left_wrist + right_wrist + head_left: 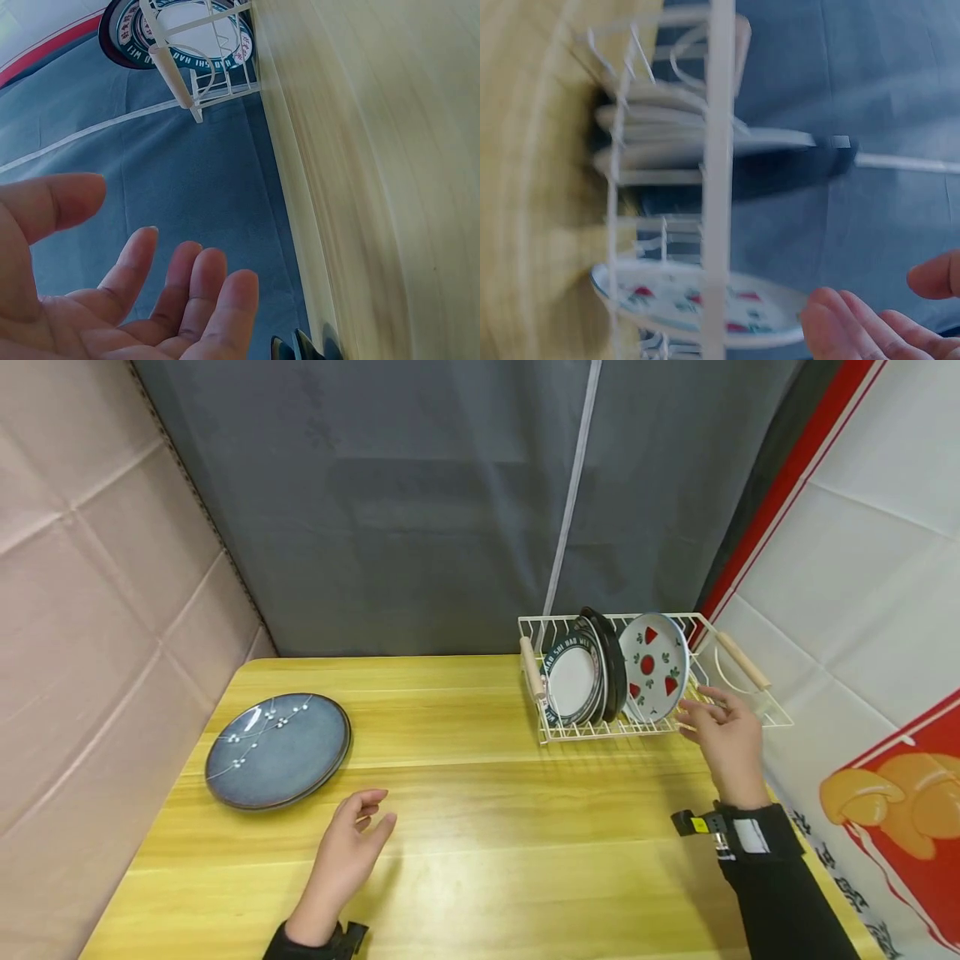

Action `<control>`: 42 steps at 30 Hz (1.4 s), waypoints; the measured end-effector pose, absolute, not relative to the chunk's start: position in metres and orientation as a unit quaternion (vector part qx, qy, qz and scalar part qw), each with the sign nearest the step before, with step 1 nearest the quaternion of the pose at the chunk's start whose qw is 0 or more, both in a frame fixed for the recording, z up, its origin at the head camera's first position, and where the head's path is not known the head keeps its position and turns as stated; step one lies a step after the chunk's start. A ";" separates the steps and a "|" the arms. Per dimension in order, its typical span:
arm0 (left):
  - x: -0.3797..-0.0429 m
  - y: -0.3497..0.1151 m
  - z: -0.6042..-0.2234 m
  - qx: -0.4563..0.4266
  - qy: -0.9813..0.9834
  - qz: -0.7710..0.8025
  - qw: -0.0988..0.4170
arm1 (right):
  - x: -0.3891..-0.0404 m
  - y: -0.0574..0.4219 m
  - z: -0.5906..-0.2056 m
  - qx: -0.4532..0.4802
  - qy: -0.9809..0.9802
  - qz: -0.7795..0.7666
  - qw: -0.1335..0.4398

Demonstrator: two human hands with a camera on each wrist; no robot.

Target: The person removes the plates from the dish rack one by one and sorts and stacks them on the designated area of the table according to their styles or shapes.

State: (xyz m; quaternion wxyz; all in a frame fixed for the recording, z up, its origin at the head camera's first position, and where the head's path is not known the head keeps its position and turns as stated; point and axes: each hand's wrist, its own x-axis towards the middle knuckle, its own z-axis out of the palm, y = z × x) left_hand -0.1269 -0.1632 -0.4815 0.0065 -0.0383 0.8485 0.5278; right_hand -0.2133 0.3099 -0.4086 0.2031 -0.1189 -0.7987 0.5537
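A white plate with red strawberries [656, 668] stands on edge in the right part of a white wire dish rack [718, 150]. My right hand [723, 739] is at this plate's right edge, fingers extended and thumb held apart from them in the right wrist view [885, 330]. Further left in the rack, plates with a dark green lettered rim [567, 681] lean beside a black dish [615, 672]. My left hand [351, 847] hovers over the table's front, holding nothing, its fingers loosely bent and spread from the thumb.
Two stacked blue-grey plates [277, 756] with a white blossom branch lie on the left of the wooden table [480, 827]. A grey curtain [375, 527] hangs behind. The rack's wooden handles [742, 660] stick out at its sides, the right one close to the white wall covering [862, 568].
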 end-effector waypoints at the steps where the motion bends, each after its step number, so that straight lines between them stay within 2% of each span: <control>1: -0.127 -0.163 -0.482 -0.035 0.850 0.525 0.005 | -0.217 0.314 -0.406 -0.127 -0.804 0.542 0.211; 8: -0.123 -0.159 -0.489 -0.024 0.853 0.521 0.001 | -0.244 0.329 -0.399 -0.145 -0.854 0.445 0.228; 16: -0.123 -0.159 -0.493 -0.026 0.849 0.527 0.009 | -0.268 0.334 -0.406 -0.161 -0.892 0.377 0.193; 23: -0.121 -0.158 -0.494 -0.031 0.846 0.532 0.007 | -0.290 0.333 -0.412 -0.103 -0.915 0.349 0.174; 30: -0.120 -0.157 -0.496 -0.031 0.848 0.529 0.008 | -0.299 0.332 -0.419 -0.096 -0.940 0.271 0.184; 42: -0.117 -0.158 -0.496 -0.031 0.850 0.525 0.011 | -0.304 0.324 -0.423 -0.176 -0.943 0.209 0.189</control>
